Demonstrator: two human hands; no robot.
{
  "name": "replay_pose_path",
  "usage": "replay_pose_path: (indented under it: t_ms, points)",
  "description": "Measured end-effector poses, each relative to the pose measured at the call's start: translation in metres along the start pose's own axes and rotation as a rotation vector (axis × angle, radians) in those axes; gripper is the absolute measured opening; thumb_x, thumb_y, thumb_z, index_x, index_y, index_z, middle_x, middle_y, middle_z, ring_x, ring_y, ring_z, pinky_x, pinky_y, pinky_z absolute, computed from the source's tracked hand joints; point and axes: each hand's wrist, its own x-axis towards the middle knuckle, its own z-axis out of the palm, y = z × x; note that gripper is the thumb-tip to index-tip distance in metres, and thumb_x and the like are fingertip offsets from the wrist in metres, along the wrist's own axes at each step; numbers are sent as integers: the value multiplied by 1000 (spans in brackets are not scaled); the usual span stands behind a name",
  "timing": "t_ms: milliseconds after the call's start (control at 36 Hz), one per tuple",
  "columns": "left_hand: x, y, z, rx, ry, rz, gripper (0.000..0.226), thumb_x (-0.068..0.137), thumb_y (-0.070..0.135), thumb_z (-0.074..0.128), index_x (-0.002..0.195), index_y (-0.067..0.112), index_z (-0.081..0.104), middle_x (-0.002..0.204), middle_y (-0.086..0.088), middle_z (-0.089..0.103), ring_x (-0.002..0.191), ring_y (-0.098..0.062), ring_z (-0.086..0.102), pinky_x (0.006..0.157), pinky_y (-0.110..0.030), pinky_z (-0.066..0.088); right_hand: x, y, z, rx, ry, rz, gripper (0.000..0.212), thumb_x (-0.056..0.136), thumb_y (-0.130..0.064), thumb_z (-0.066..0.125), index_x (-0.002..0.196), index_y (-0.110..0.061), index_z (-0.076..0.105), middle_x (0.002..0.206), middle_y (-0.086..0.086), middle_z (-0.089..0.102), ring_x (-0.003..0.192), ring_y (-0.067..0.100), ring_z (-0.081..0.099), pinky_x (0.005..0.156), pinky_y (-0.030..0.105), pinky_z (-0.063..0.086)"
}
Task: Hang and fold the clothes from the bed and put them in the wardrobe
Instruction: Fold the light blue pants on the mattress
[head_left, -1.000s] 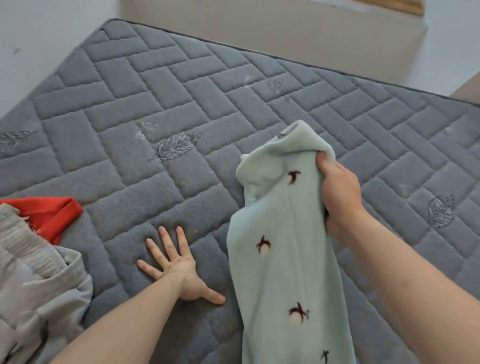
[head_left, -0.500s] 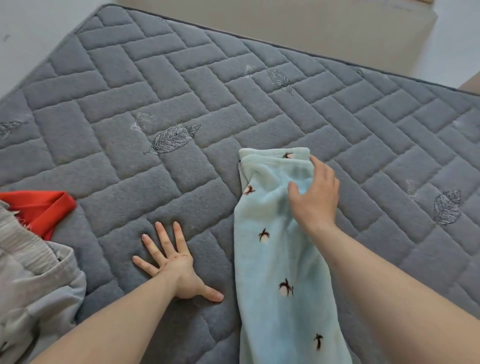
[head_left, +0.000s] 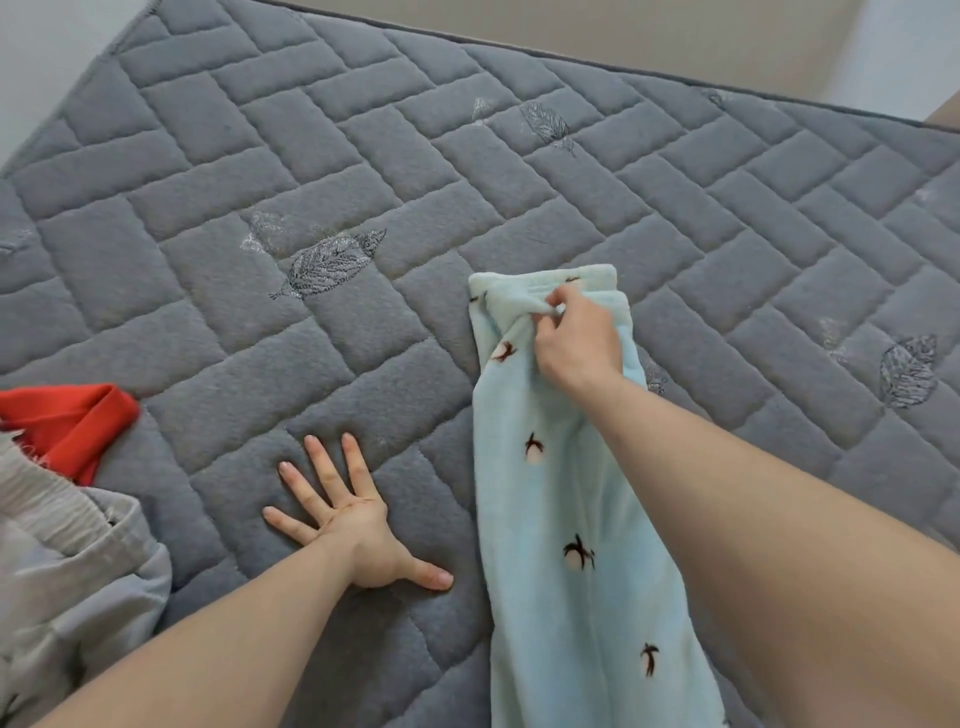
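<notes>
- Pale mint fleece garment with small dark-and-peach motifs (head_left: 571, 493) lies flat as a long narrow strip on the grey quilted mattress with stitched leaf patterns (head_left: 363, 156), running from the near edge of the view up toward mid-bed.
- Right hand (head_left: 576, 340) sits on the far end of the garment — thumb and fingers pinch a small ridge of fleece just below the top hem.
- Left hand (head_left: 353, 525) lies flat on the mattress, palm down, fingers spread and straight, gripping nothing; thumb tip is just beside the garment's left edge, contact not clear.
- Red fabric item (head_left: 72, 421) at the left edge of the bed, partly under a light grey ribbed-hem garment (head_left: 67, 571) bunched at lower left — both well apart from the mint piece.
- Beige panel (head_left: 623, 31) beyond the far mattress edge.
</notes>
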Motion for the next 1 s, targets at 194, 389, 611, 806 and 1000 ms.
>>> replay_pose_path:
  t_ms: [194, 389, 611, 806, 1000]
  points:
    - [1, 0, 1, 1, 5, -6, 195, 12, 86, 82, 126, 17, -61, 124, -18, -71, 128, -51, -52, 109, -77, -12, 3, -15, -16, 312, 100, -77, 20, 98, -20, 55, 116, -19, 62, 91, -9, 65, 86, 12, 62, 88, 36, 52]
    - [-2, -2, 1, 1, -1, 1, 195, 12, 87, 81, 124, 17, -62, 122, -18, -72, 127, -50, -53, 110, -78, -11, -72, 21, -12, 168, -59, -181, 57, 94, -18, 61, 149, -18, 45, 152, -1, 47, 142, 14, 38, 121, 34, 27]
    - [-4, -5, 4, 5, 21, 23, 194, 11, 89, 79, 126, 19, -61, 125, -18, -71, 130, -51, -51, 110, -78, -10, -251, 77, 24, 15, -154, -198, 59, 96, -37, 53, 153, -36, 36, 164, -6, 21, 151, 17, 20, 123, 42, 21]
    - [-7, -8, 11, 35, 90, 34, 193, 9, 92, 76, 129, 20, -58, 138, -19, -63, 136, -52, -44, 111, -79, -7, -303, 79, 39, -29, -161, -158, 63, 98, -32, 51, 156, -41, 28, 169, -9, 2, 155, 6, -4, 126, 40, 0]
    - [-16, -14, 23, 13, 210, 79, 189, 16, 92, 76, 142, 24, -48, 150, -12, -53, 142, -46, -39, 114, -74, -9, -396, 92, 40, -313, -267, -150, 95, 68, -38, 68, 156, -32, 33, 170, 9, 4, 155, 31, 15, 118, 49, 13]
